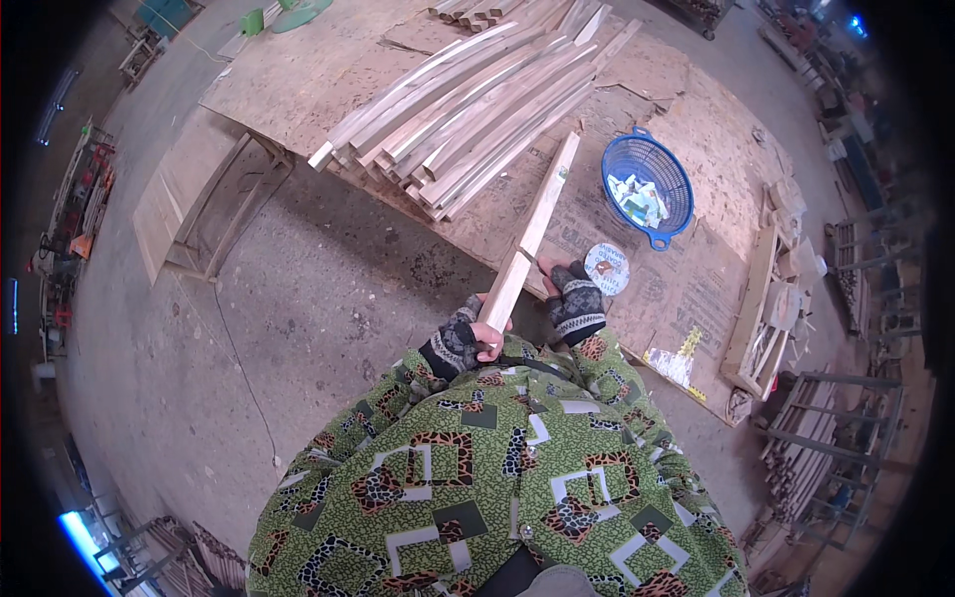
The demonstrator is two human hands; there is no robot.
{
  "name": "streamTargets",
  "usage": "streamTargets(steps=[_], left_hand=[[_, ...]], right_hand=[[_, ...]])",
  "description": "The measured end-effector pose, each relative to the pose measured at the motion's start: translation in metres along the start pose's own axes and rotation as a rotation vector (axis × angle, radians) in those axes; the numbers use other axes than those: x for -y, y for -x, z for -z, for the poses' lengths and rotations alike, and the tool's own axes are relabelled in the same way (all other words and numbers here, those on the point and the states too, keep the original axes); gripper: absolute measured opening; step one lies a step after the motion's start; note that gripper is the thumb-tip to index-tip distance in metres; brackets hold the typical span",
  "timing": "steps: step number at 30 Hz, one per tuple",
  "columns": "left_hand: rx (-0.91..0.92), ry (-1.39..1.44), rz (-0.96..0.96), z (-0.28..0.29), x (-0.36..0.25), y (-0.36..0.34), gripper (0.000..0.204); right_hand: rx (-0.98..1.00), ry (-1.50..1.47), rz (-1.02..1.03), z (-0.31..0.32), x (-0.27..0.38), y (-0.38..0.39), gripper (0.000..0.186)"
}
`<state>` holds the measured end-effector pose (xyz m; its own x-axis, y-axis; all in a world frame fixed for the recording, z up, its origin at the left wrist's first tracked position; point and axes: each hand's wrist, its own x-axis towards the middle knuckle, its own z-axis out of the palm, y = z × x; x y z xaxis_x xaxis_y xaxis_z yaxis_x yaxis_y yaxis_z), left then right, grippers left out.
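My left hand (466,336), in a dark patterned fingerless glove, is closed round the near end of a long pale wooden strip (505,297), which slants away over the worktable’s edge. My right hand (566,297), gloved likewise, has its fingers on the strip’s right side near its middle, where a narrow dark mark or piece (527,254) crosses the wood. A small green patch is near the strip’s far end. A round printed disc (606,269) lies just beside my right hand. A heap of similar strips (468,109) lies on the plywood table (696,289) beyond.
A blue plastic basket (647,187) holding pale scraps stands right of the strip. A wooden crate (754,333) sits at the table’s right end. A lower wooden stand (189,209) is at the left, a dark cable on the floor beside it. Racks of wood (811,438) stand at the lower right.
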<state>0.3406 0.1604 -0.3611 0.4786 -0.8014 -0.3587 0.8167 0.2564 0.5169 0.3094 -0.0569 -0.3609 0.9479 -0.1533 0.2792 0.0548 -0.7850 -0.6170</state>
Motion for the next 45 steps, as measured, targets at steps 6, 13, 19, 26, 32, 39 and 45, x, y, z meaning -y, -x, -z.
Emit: streamTargets(steps=[6, 13, 19, 26, 32, 39, 45], left_hand=[[-0.011, 0.034, -0.036, -0.005, -0.003, 0.003, 0.072], [-0.083, -0.133, -0.009, -0.012, -0.004, 0.001, 0.079], [-0.082, -0.113, -0.015, -0.008, -0.001, -0.001, 0.080], [-0.057, -0.067, -0.005, -0.011, -0.006, 0.002, 0.075], [-0.008, -0.030, -0.024, -0.001, -0.001, 0.001, 0.070], [-0.019, -0.046, -0.012, -0.006, -0.002, 0.003, 0.069], [-0.016, -0.049, -0.021, -0.012, -0.003, 0.005, 0.068]], right_hand=[[0.116, 0.068, -0.016, 0.025, -0.009, -0.004, 0.029], [0.125, 0.045, 0.008, 0.037, 0.006, -0.031, 0.033], [0.235, 0.129, 0.029, 0.034, -0.004, -0.028, 0.036], [0.187, 0.047, 0.079, 0.021, -0.015, -0.001, 0.038], [0.246, -0.149, 0.086, 0.043, 0.023, 0.001, 0.035], [0.163, -0.135, 0.014, 0.041, 0.014, -0.002, 0.030], [0.076, -0.078, 0.017, 0.026, 0.008, -0.006, 0.029]])
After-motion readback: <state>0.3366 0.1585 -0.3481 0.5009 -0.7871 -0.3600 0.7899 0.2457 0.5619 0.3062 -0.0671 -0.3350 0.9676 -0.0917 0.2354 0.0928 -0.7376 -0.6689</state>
